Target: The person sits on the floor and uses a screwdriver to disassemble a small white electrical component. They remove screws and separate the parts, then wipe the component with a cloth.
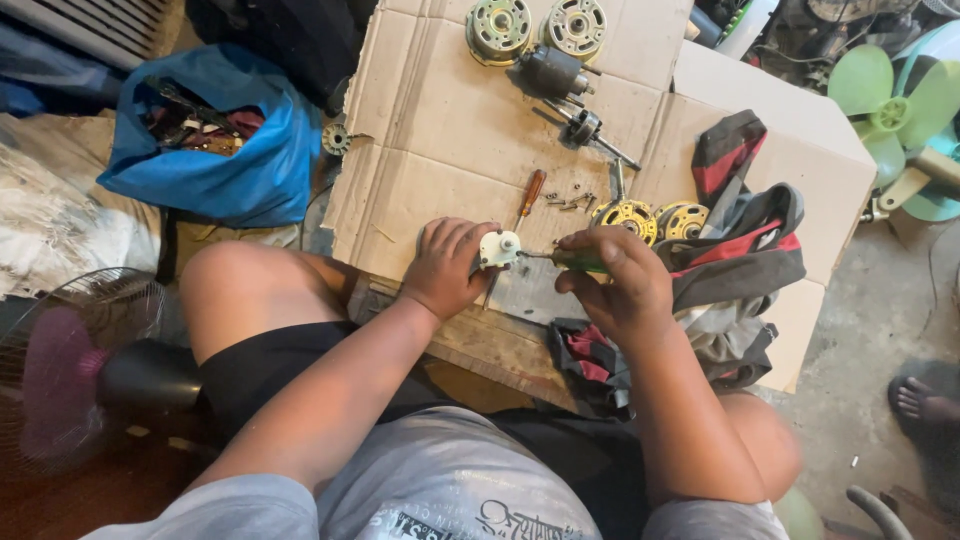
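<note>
White gear housing [498,249] gripped in left hand [446,268]; right hand [618,285] grasps green-handled screwdriver [570,261] against it.

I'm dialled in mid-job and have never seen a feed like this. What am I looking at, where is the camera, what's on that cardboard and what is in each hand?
There is no machine here: a seated person works with two bare hands, and the single picture comes from a camera worn on their head, looking down past their knees.

The left hand grips a small white plastic part, shaped like a little gearbox. The right hand holds a green-handled screwdriver with its tip set against that part.

They work over a flattened cardboard sheet. On it lie an orange-handled screwdriver, loose screws, round metal motor housings, a rotor on its shaft and a yellowish motor core. A red and grey cloth lies to the right, a blue bag to the left, and green fan blades at the far right.
</note>
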